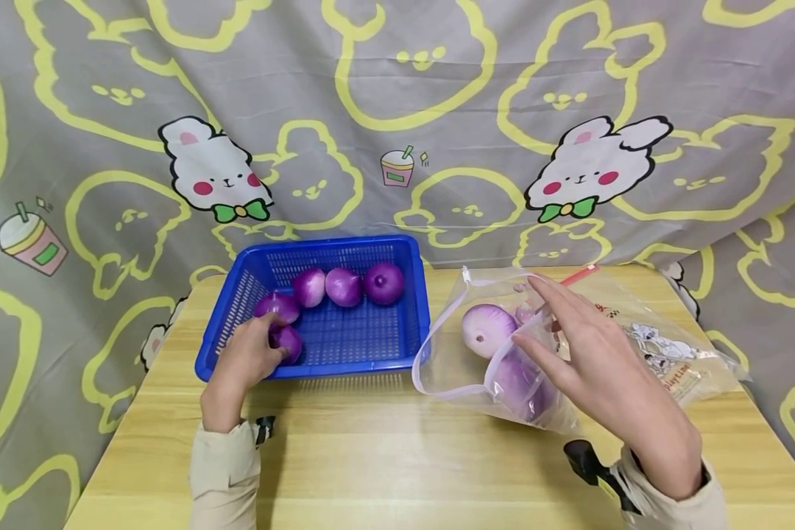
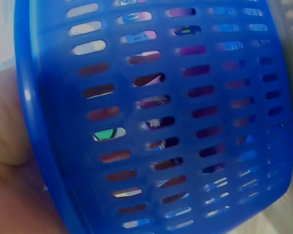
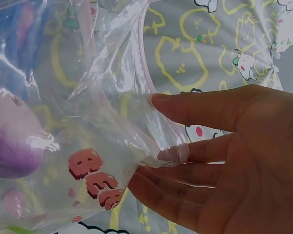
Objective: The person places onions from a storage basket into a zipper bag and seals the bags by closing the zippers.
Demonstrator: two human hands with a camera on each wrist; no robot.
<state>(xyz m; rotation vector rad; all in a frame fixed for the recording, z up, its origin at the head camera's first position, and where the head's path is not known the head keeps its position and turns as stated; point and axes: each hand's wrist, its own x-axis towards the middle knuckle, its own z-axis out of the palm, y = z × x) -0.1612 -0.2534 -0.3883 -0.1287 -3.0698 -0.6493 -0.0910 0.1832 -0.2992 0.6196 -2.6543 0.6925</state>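
Observation:
In the head view, my left hand (image 1: 246,357) reaches over the near left corner of the blue basket (image 1: 364,366) and grips a purple onion (image 1: 288,344). Another onion (image 1: 277,306) lies just behind it, and three more sit along the back. My right hand (image 1: 599,361) holds the mouth edge of a clear zip bag (image 1: 457,383) between thumb and fingers; the right wrist view shows the rim pinched there. Inside the bag are a pale purple onion (image 1: 488,330) and a darker one (image 1: 520,383). Basket wall hides most of the left hand in the left wrist view.
The bag's printed end (image 1: 676,361) spreads to the right across the wooden table (image 1: 384,456). A red slider strip (image 1: 579,274) shows at the bag's back edge. Behind the table hangs a grey patterned cloth (image 1: 437,88).

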